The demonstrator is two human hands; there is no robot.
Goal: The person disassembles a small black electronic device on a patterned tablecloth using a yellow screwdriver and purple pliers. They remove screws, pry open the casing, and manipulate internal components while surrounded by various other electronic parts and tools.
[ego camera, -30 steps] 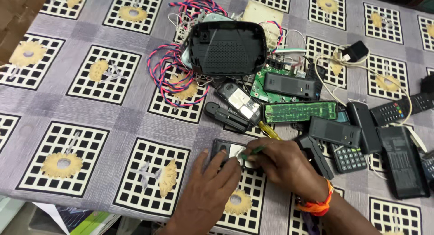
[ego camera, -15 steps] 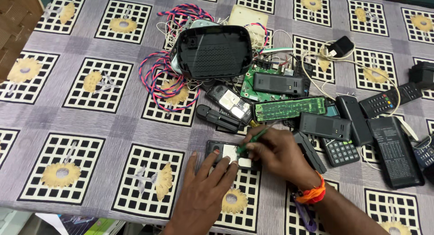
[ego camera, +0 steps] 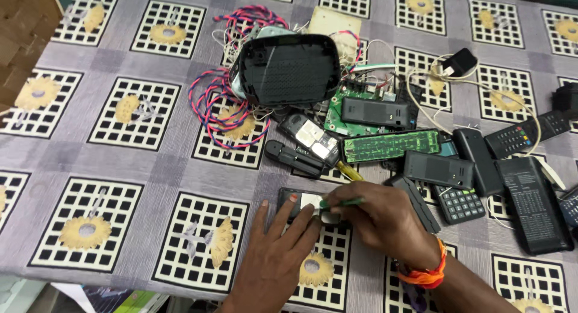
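I'm looking down on the big patterned tablecloth (ego camera: 108,168), grey with black-and-white grid squares and yellow flowers, filling the whole view. On it, up top, I have the large dark vented casing (ego camera: 286,69) sitting over a tangle of pink and blue wires (ego camera: 211,102). To its right, a heap of black remotes (ego camera: 533,204), a green circuit board (ego camera: 390,145) and a small calculator (ego camera: 459,203), all close together and partly overlapping.

Now to the hands, near the bottom edge. My left hand (ego camera: 274,253) lies flat with fingers spread, fingertips pressing down on the left part of a small dark device (ego camera: 301,201) that sits on the cloth just below the pile. My right hand (ego camera: 382,219) is curled, pinching a thin green-handled tool (ego camera: 340,201) whose tip meets the top of that device. So the device lies directly between the two hands, touching both, the left pinning it, the right working at it. An orange band (ego camera: 424,274) rings the right wrist.

The device is mostly covered: I see only a dark frame and a pale patch inside, and I can't tell what kind it is. The tool's tip is hidden behind the fingers. The rightmost remotes are cut off by the frame edge.
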